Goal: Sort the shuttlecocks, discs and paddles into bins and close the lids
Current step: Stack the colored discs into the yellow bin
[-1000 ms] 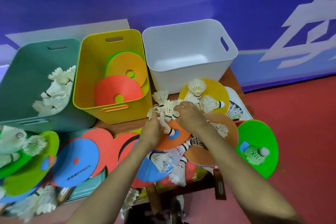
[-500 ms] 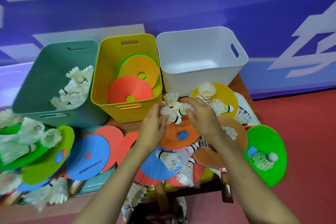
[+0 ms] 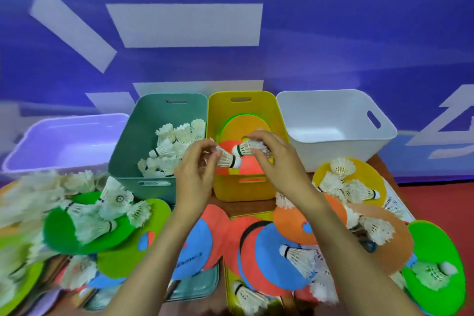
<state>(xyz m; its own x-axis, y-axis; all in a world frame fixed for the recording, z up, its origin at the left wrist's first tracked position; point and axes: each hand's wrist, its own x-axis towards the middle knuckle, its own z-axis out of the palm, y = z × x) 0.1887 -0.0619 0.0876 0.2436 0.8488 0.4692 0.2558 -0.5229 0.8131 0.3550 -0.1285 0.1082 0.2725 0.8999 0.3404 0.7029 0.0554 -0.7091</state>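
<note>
Left hand [image 3: 195, 177] pinches the first shuttlecock [image 3: 227, 159] at its feathers. Right hand [image 3: 279, 161] — fingers curled — grips the second shuttlecock [image 3: 243, 149]. Both hands hover over the yellow bin [image 3: 243, 191], beside the teal bin [image 3: 133, 141].

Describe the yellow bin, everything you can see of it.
The yellow bin looks like smooth plastic, lidless, upright, with slot handles in its near and far walls. It stands between the teal bin and white bin. Inside lie discs: orange over green, red in front. The left hand and right hand hold shuttlecocks before it.
</note>
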